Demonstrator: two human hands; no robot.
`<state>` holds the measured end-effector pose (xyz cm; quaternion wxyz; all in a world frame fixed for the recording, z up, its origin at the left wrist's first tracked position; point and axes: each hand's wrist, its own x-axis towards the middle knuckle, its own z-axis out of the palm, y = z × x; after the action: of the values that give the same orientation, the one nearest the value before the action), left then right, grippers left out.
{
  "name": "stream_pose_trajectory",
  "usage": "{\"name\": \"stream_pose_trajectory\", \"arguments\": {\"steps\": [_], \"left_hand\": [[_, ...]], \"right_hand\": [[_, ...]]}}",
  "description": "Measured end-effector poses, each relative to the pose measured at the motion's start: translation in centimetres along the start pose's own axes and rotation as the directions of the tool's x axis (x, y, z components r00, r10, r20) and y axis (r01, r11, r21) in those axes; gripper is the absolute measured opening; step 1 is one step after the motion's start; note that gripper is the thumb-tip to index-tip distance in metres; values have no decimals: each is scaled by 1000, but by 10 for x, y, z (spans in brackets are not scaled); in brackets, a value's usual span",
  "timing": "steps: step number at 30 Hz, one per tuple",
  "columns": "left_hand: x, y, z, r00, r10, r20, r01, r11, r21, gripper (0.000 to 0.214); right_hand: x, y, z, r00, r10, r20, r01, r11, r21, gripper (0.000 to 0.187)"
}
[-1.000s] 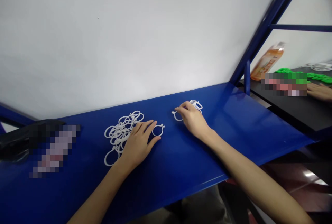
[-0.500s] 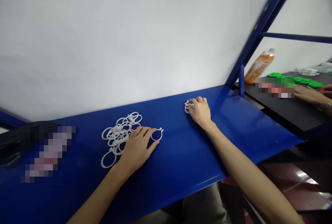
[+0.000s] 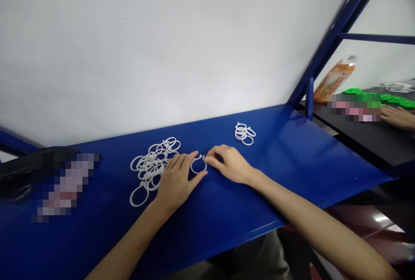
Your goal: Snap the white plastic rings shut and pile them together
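Note:
One white plastic ring (image 3: 192,170) with a small knobbed clasp at its top stands between the thumb and fingers of my left hand (image 3: 177,180), which grips it by its sides. From the right, my right hand (image 3: 228,163) reaches in with thumb and fingertips closed at the clasp end of that ring. Behind and left of my left hand lies a loose pile of similar white rings (image 3: 139,205), partly covered by my fingers. Farther back to the right, a smaller cluster of white rings (image 3: 247,141) rests on the table.
The blue table (image 3: 246,202) meets a white wall at the back. A black plastic bag (image 3: 16,185) and a blurred-out packet (image 3: 65,185) lie at left. A blue frame post (image 3: 309,98) rises at right. Beyond it are an orange bottle (image 3: 333,81), green pieces (image 3: 392,98) and another person's hand (image 3: 397,116).
My right hand has let go of the small cluster and come left and nearer, to the ring in my left hand. The ring's clasp has turned from the right toward the top.

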<state>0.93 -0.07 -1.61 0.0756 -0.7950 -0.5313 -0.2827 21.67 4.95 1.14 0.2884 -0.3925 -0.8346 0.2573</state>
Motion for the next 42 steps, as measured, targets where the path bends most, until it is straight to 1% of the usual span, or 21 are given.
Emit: {"name": "stream_pose_trajectory", "arguments": {"steps": [2,3,4,6,8,11,14,16,19,22,25,27,29,30,32,33,34,35,36,39,42], "left_hand": [[0,2,-2,998,19,-53,-18,1000,25,49],[-1,3,-3,997,31,-69,-29,999,29,49],[-1,5,-3,996,40,-75,-39,999,23,50],[-2,7,-5,997,39,-60,-42,998,-49,51],[-1,10,-8,1000,-3,-28,-2,981,-194,48],[3,10,-14,989,-135,61,148,901,-407,34],[7,8,-19,955,-222,199,293,817,-497,24],[8,6,-20,940,-238,247,336,782,-525,21],[7,5,-19,934,-260,246,355,755,-551,16],[4,6,-19,935,-275,222,353,759,-547,10],[3,5,-19,941,-239,238,331,794,-510,7],[4,0,-18,949,-185,255,287,844,-454,5],[6,-7,-16,964,-129,234,210,908,-363,9],[6,-11,-14,973,-106,206,166,939,-302,14],[8,-21,-12,988,-77,134,97,984,-153,25],[8,-26,-11,992,-72,100,80,994,-73,30],[8,-31,-10,994,-75,75,75,997,5,35],[7,-36,-9,994,-85,64,79,994,79,40],[6,-40,-7,992,-104,67,93,985,148,45],[2,-49,-4,974,-183,133,133,939,317,59],[-1,-50,-4,957,-218,189,130,910,393,59]], "right_hand": [[-5,-9,10,992,83,91,-98,980,171,18],[-7,-11,14,987,116,113,-140,962,235,15],[-8,-12,16,983,135,124,-166,944,287,12],[-9,-12,17,985,130,117,-163,927,337,7],[-10,-11,15,992,89,95,-115,937,331,4],[-10,-8,11,998,-17,65,0,967,257,3],[-12,-6,9,986,-151,66,132,963,234,6],[-13,-5,9,972,-220,82,194,951,242,11],[-14,-3,8,946,-313,86,289,934,211,16],[-16,-4,5,909,-406,94,390,908,152,19],[-18,-5,6,884,-443,147,433,896,95,20],[-19,-6,9,881,-429,198,430,902,39,20],[-16,-4,8,903,-372,213,392,918,-57,18],[-13,-2,5,928,-323,187,348,929,-125,18],[-3,7,-9,983,-179,40,182,942,-281,19],[4,13,-20,994,-89,-67,60,937,-345,19],[11,20,-31,981,1,-192,-76,920,-384,21],[20,28,-43,959,68,-275,-183,892,-414,21],[28,37,-54,944,124,-307,-257,859,-443,20],[49,60,-74,919,286,-272,-391,744,-542,25],[61,74,-73,895,362,-260,-445,684,-579,27]]}}
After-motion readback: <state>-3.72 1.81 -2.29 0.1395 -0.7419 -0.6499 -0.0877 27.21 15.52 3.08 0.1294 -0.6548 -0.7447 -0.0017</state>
